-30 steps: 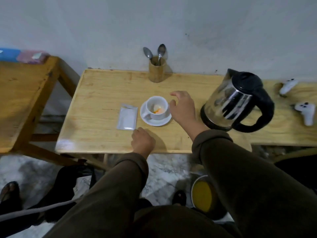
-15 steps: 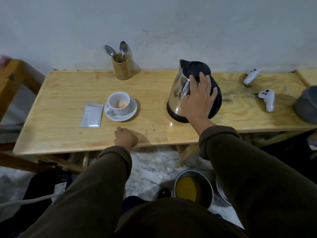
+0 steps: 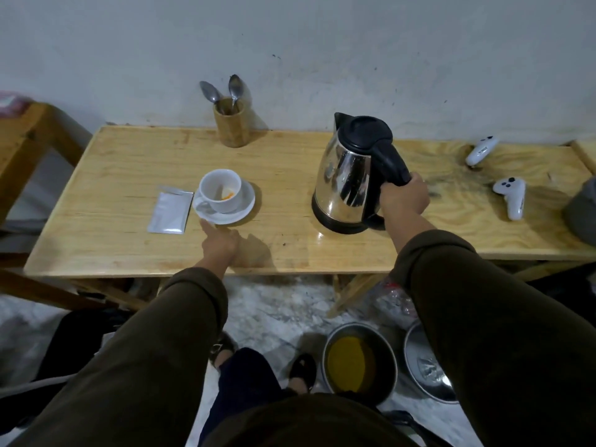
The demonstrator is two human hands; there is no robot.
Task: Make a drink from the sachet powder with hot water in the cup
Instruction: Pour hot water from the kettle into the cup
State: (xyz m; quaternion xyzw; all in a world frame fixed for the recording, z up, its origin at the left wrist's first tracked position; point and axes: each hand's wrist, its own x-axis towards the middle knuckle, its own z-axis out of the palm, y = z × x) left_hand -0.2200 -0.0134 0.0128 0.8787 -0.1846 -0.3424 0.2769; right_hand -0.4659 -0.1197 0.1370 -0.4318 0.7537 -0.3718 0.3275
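Observation:
A white cup [image 3: 220,189] with a little orange powder in its bottom stands on a white saucer [image 3: 242,210] on the wooden table [image 3: 113,233]. A silver sachet [image 3: 170,213] lies flat just left of the saucer. The steel kettle [image 3: 348,179] with a black lid stands to the right, and my right hand [image 3: 403,198] is shut around its black handle. My left hand [image 3: 219,241] rests on the table just in front of the saucer, one finger reaching toward the rim, holding nothing.
A wooden holder [image 3: 231,124] with two spoons stands at the back by the wall. Two white controllers [image 3: 511,196] lie at the table's right end beside a grey object [image 3: 580,214]. Under the table, metal pots [image 3: 358,362] sit on the floor.
My right hand went from beside the cup to the kettle's lid, then down onto its handle. My left hand slid forward toward the saucer and loosened. The view shifted right.

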